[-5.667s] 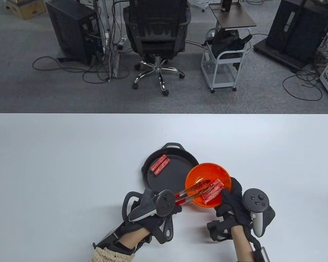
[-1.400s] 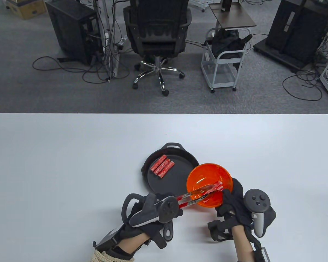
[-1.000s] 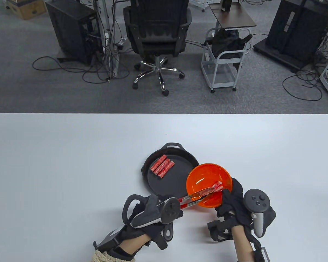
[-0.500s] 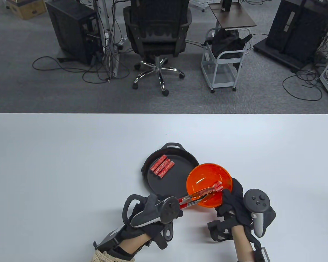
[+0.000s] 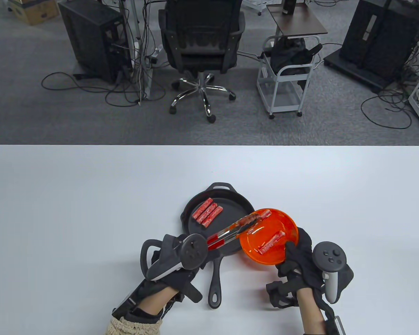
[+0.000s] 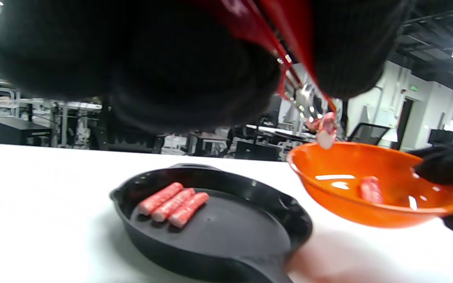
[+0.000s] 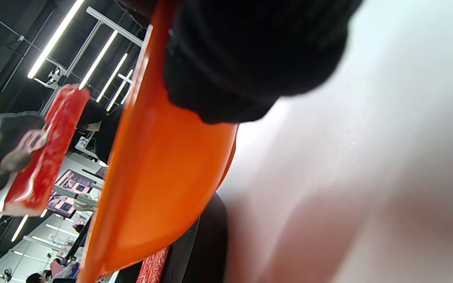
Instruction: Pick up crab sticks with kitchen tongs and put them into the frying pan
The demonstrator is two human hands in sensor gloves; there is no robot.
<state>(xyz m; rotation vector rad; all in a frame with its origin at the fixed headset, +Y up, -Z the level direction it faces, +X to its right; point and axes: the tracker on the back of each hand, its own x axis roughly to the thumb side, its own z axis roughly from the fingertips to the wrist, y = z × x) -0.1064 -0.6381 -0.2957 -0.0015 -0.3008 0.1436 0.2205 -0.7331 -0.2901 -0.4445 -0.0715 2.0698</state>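
My left hand (image 5: 190, 267) grips red-handled kitchen tongs (image 5: 227, 235), and their tips pinch one crab stick (image 5: 256, 218) above the far-left rim of the orange bowl (image 5: 255, 249). In the left wrist view that crab stick (image 6: 326, 131) hangs from the tongs (image 6: 295, 84) over the bowl (image 6: 372, 214). My right hand (image 5: 295, 256) holds the bowl's near-right rim and keeps it tilted. One crab stick (image 5: 271, 242) lies inside the bowl. Three crab sticks (image 5: 207, 213) lie side by side in the black frying pan (image 5: 223, 218), just left of the bowl.
The pan's long handle (image 5: 214, 279) points toward me between my two hands. The bowl overlaps the pan's right edge. The white table (image 5: 73, 209) stretches wide to the left, right and far side. An office chair and a cart stand on the floor beyond.
A third crab stick came to lie in the pan. Since half a second ago the tongs lifted one stick out of the bowl toward its far-left rim, and my left hand shifted left, uncovering the pan handle.
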